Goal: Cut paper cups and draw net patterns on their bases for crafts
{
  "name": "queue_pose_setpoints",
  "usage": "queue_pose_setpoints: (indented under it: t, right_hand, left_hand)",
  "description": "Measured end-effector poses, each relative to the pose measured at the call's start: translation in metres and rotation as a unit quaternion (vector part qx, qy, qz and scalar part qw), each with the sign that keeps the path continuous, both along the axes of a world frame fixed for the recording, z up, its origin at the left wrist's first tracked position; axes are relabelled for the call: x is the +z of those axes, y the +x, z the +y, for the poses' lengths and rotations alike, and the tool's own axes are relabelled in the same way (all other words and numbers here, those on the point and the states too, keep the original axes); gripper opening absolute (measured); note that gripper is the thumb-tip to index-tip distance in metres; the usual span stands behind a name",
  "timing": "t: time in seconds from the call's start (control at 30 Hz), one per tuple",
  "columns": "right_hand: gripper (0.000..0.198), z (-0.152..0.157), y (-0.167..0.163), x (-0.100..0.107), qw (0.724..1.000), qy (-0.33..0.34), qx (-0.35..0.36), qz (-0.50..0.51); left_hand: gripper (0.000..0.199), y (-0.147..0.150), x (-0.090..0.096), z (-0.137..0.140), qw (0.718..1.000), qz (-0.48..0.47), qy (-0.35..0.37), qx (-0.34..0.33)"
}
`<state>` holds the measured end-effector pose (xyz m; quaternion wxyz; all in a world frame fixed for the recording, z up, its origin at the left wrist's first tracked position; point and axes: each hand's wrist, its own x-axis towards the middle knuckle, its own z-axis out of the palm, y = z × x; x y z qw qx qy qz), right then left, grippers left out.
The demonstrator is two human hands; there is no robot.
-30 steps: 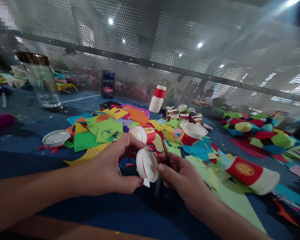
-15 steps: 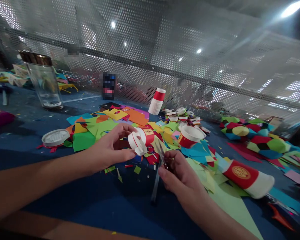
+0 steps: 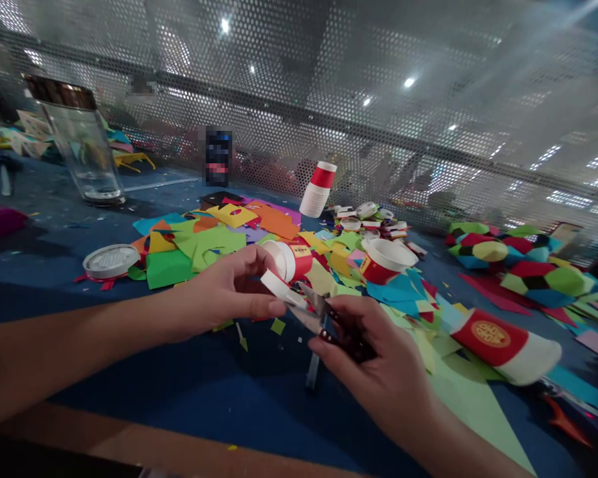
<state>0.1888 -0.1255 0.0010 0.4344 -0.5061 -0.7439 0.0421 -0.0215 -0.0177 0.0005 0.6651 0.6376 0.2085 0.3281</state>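
My left hand (image 3: 224, 292) is closed on a curved white paper-cup piece (image 3: 279, 287), gripped between thumb and fingers. In my right hand (image 3: 379, 352) is a small pair of scissors (image 3: 315, 311) with dark handles. Its blades are apart and point at the white piece, one on each side of its lower end; I cannot tell whether they touch it. Just behind lies a red and white paper cup (image 3: 299, 261) on its side, its mouth toward my left fingers. A short paper cup (image 3: 386, 262) stands to the right on paper scraps.
Coloured paper scraps (image 3: 209, 242) cover the middle of the blue table. A lidded glass jar (image 3: 92, 156), a round lid (image 3: 110, 260) and a cup stack (image 3: 319, 191) stand around them. At right are a tipped cup (image 3: 503, 345), an orange-handled tool (image 3: 565, 425) and paper shapes (image 3: 545, 285).
My right hand has brought the scissors left and up to the white piece, and their blades have opened wider. The white piece has turned in my left hand. The view has shifted slightly.
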Motion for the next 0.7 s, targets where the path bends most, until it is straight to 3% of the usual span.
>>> queue_pose_setpoints:
  t: [0.27, 0.5, 0.7]
  right_hand:
    - [0.018, -0.005, -0.002, 0.005, 0.983, -0.147, 0.087, 0.06]
    - [0.04, -0.004, -0.002, 0.004, 0.984, -0.156, 0.088, 0.021]
    - [0.041, -0.007, -0.005, 0.004, 0.986, -0.151, 0.067, 0.005]
  left_hand:
    - [0.045, 0.0, 0.008, -0.003, 0.999, 0.009, 0.051, 0.003]
    - [0.043, -0.002, 0.011, -0.009, 0.997, 0.012, 0.065, -0.027]
    - [0.04, -0.002, 0.013, -0.011, 0.997, 0.005, 0.06, -0.049]
